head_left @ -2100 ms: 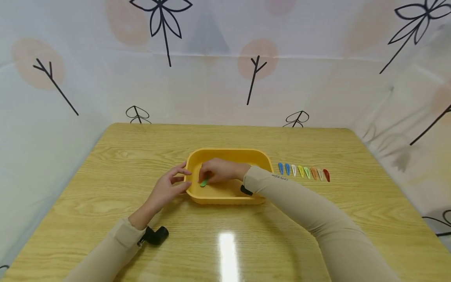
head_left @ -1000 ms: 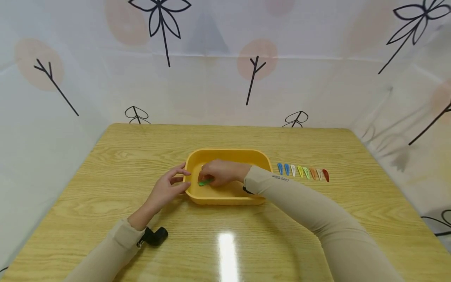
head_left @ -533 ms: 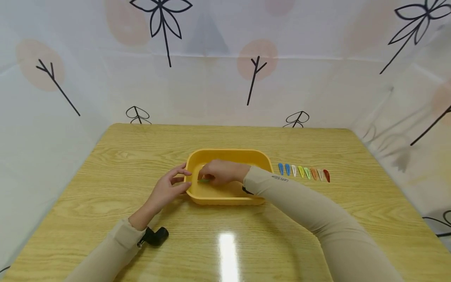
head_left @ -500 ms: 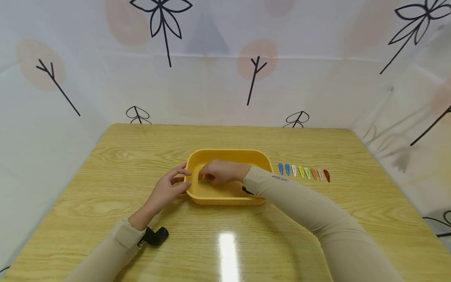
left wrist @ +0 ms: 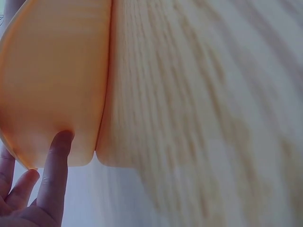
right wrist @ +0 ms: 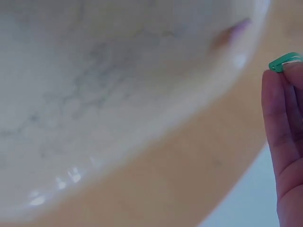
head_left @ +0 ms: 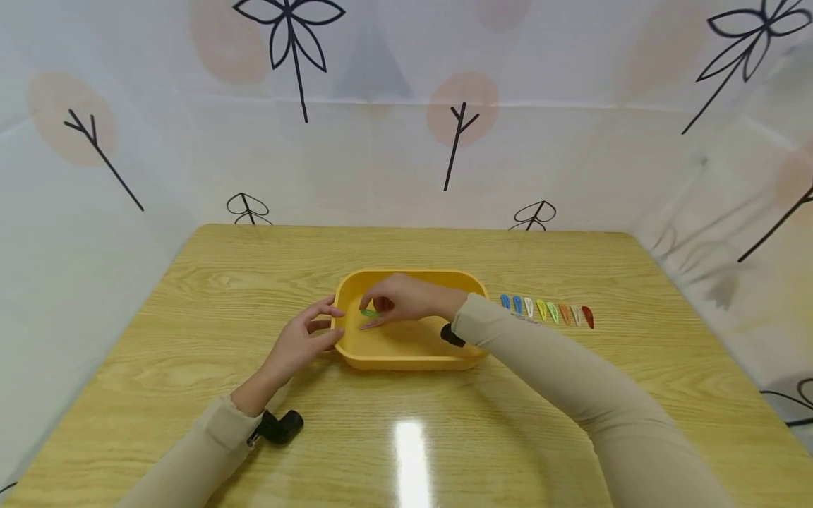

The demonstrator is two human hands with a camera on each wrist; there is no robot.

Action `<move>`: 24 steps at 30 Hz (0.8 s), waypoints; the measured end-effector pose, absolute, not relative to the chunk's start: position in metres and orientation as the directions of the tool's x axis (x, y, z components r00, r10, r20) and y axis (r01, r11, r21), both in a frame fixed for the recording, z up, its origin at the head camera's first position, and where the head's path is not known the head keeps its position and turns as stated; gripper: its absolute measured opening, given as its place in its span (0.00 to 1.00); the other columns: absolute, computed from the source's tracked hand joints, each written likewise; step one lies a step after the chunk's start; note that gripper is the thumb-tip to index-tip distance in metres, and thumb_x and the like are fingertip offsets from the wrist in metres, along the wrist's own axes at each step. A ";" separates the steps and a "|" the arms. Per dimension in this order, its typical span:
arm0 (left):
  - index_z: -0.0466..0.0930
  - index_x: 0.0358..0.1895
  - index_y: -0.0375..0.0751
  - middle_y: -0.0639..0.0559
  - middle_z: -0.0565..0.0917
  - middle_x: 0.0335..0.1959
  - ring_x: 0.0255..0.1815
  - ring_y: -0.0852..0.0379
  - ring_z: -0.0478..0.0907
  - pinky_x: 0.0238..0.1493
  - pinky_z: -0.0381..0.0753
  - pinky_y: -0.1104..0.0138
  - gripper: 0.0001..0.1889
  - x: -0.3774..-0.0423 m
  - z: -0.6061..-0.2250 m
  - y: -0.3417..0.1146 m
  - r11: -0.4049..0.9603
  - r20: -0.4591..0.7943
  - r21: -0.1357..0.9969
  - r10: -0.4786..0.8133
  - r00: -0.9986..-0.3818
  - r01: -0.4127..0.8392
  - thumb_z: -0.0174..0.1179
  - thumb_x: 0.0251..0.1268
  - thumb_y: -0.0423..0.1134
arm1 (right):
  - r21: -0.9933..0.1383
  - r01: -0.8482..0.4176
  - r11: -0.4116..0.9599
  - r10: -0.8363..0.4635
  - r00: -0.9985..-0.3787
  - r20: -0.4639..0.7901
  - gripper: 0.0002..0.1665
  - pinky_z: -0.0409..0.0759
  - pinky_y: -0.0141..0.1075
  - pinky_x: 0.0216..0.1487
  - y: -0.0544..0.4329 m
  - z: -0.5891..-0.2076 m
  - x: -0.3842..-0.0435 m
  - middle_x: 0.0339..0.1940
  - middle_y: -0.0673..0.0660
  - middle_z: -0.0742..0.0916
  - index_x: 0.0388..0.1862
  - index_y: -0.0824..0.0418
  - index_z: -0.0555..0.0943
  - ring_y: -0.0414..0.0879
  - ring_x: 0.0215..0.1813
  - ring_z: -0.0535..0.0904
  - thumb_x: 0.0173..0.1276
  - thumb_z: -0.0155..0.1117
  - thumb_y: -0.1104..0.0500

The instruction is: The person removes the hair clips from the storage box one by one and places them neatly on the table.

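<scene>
My right hand (head_left: 406, 298) pinches a green snap hair clip (head_left: 368, 312) between thumb and fingertips, above the floor of a yellow tray (head_left: 406, 363). In the right wrist view the green clip (right wrist: 284, 60) sticks out past the fingertips. Below that hand a pink-purple hair clip (head_left: 372, 324) lies in the tray. It shows blurred in the right wrist view near the tray's wall. My left hand (head_left: 305, 335) holds the tray's left rim, with fingertips over the edge. In the left wrist view one finger (left wrist: 57, 165) presses the outer wall.
Right of the tray, several hair clips (head_left: 541, 310) lie in a row on the wooden table (head_left: 254, 268): blue, white, yellow, green, orange, pale and dark red. My right sleeve passes over the tray's right rim, close to the row. A patterned cloth (head_left: 381, 169) hangs behind the table.
My right hand has lifted a little from the tray's floor with the green clip, which lay low under the fingers before. The pink-purple clip has come into view. My left hand has stayed put.
</scene>
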State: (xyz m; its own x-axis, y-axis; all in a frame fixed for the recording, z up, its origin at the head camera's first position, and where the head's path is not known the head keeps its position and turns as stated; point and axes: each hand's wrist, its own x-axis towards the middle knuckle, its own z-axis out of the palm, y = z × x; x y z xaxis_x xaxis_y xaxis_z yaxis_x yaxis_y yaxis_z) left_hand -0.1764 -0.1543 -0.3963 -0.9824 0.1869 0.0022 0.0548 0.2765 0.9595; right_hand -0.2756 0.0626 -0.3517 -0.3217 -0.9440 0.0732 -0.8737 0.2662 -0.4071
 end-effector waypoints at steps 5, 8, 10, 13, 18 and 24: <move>0.75 0.51 0.34 0.50 0.57 0.71 0.59 0.41 0.69 0.42 0.81 0.62 0.16 -0.177 -0.396 -0.154 0.284 0.009 0.957 0.191 -0.982 0.064 0.61 0.61 0.36 | -0.419 -0.847 0.326 -0.916 -0.392 0.079 0.15 0.75 0.27 0.35 0.073 -0.336 -0.271 0.30 0.51 0.82 0.48 0.64 0.80 0.39 0.30 0.75 0.61 0.61 0.70; 0.75 0.50 0.35 0.51 0.58 0.71 0.58 0.42 0.69 0.41 0.81 0.63 0.15 -0.178 -0.397 -0.154 0.290 0.012 0.954 0.193 -0.981 0.068 0.61 0.61 0.36 | -0.441 -0.822 0.360 -0.892 -0.441 0.095 0.17 0.76 0.28 0.37 0.079 -0.328 -0.266 0.32 0.53 0.83 0.49 0.64 0.79 0.39 0.32 0.77 0.61 0.59 0.71; 0.75 0.49 0.36 0.52 0.58 0.71 0.58 0.42 0.70 0.41 0.81 0.63 0.15 -0.178 -0.397 -0.154 0.290 0.014 0.954 0.192 -0.981 0.070 0.62 0.61 0.36 | -0.453 -0.812 0.368 -0.880 -0.462 0.115 0.17 0.76 0.28 0.37 0.082 -0.324 -0.263 0.33 0.53 0.83 0.49 0.64 0.79 0.40 0.33 0.77 0.61 0.58 0.72; 0.75 0.49 0.36 0.53 0.58 0.71 0.59 0.43 0.69 0.41 0.81 0.63 0.15 -0.177 -0.396 -0.153 0.294 0.013 0.953 0.190 -0.982 0.070 0.61 0.61 0.36 | -0.471 -0.801 0.370 -0.866 -0.481 0.138 0.17 0.77 0.28 0.36 0.087 -0.318 -0.257 0.33 0.53 0.83 0.49 0.65 0.79 0.40 0.33 0.78 0.60 0.58 0.72; 0.76 0.49 0.36 0.56 0.58 0.71 0.59 0.44 0.69 0.41 0.81 0.63 0.14 -0.176 -0.395 -0.153 0.293 0.014 0.953 0.187 -0.982 0.070 0.61 0.61 0.36 | -0.486 -0.783 0.387 -0.842 -0.515 0.160 0.18 0.77 0.28 0.37 0.098 -0.312 -0.246 0.33 0.53 0.83 0.50 0.65 0.79 0.40 0.33 0.78 0.60 0.59 0.72; 0.76 0.49 0.35 0.56 0.58 0.71 0.59 0.44 0.70 0.40 0.82 0.64 0.15 -0.176 -0.395 -0.153 0.294 0.023 0.953 0.189 -0.982 0.079 0.62 0.60 0.36 | -0.527 -0.763 0.376 -0.808 -0.548 0.216 0.18 0.78 0.28 0.36 0.110 -0.309 -0.236 0.32 0.54 0.83 0.50 0.65 0.79 0.39 0.32 0.78 0.60 0.59 0.73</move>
State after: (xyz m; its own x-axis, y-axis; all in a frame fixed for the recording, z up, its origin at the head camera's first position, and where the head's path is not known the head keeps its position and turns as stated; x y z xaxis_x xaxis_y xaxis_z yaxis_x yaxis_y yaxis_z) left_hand -0.1756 -0.1535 -0.3953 -0.9818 0.1885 0.0234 0.0792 0.2940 0.9525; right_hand -0.2361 0.1105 -0.3091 -0.5477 -0.8082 0.2165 -0.7625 0.3756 -0.5268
